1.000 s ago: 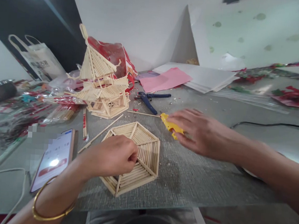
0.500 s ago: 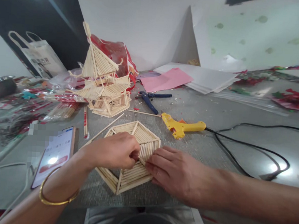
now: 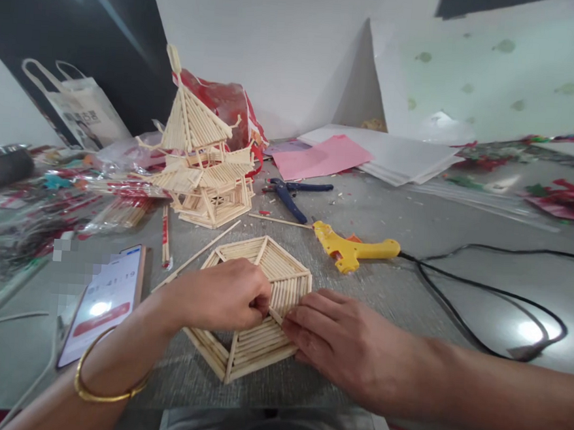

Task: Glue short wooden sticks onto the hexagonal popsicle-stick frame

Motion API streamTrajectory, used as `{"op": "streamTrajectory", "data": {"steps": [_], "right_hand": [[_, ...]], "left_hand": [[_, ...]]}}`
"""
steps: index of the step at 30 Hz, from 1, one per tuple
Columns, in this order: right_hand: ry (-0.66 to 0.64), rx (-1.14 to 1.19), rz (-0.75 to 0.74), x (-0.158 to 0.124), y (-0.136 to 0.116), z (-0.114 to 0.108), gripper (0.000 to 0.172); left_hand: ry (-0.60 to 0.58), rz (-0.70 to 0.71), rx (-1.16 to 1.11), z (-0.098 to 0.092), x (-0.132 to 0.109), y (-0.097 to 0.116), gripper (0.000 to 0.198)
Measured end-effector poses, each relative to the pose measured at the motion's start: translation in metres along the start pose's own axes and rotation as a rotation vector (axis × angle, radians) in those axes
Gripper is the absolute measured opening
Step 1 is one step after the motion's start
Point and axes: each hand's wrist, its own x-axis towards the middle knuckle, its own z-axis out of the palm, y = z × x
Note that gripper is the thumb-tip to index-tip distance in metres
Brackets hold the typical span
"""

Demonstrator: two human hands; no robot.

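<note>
A flat hexagonal frame of pale wooden sticks (image 3: 287, 254) lies on the table in front of me, several of its sections filled with parallel sticks. My left hand (image 3: 230, 293), with a gold bangle at the wrist, is closed over its middle, fingertips curled down out of sight. From those fingers a short wooden stick (image 3: 275, 316) runs to my right hand (image 3: 337, 340). The right fingers are pressed together over the stick's other end and the frame's right edge. An open gap shows in the frame's lower left section, below my left hand.
Behind stands a stick pagoda (image 3: 214, 190). A yellow glue gun (image 3: 356, 246) with a black cord lies at right, near blue-handled cutters (image 3: 291, 199). A phone (image 3: 104, 304) lies at left beside wrapped stick bundles (image 3: 117, 216). Pink paper (image 3: 320, 157) lies at the back.
Both hands stay in nearly the same place on the hexagonal frame. The whole view has shifted slightly, with things appearing a little lower and further right.
</note>
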Motion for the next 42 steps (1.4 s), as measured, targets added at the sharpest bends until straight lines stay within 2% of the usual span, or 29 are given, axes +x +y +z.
{"op": "streamTrajectory", "data": {"steps": [26, 33, 39, 42], "right_hand": [[-0.047, 0.01, 0.021, -0.003, -0.002, 0.002, 0.017], [-0.011, -0.023, 0.001, -0.006, -0.001, 0.003, 0.019], [-0.023, -0.011, 0.015, -0.008, -0.001, 0.011, 0.022], [-0.017, -0.027, -0.003, -0.006, 0.0, 0.005, 0.02]], "left_hand": [[0.021, 0.034, -0.029, -0.001, -0.001, -0.001, 0.02], [0.013, 0.007, -0.098, -0.001, -0.005, -0.003, 0.023], [0.049, 0.005, -0.093, 0.002, -0.007, -0.005, 0.023], [0.065, 0.007, -0.099, 0.003, -0.007, -0.005, 0.022]]}}
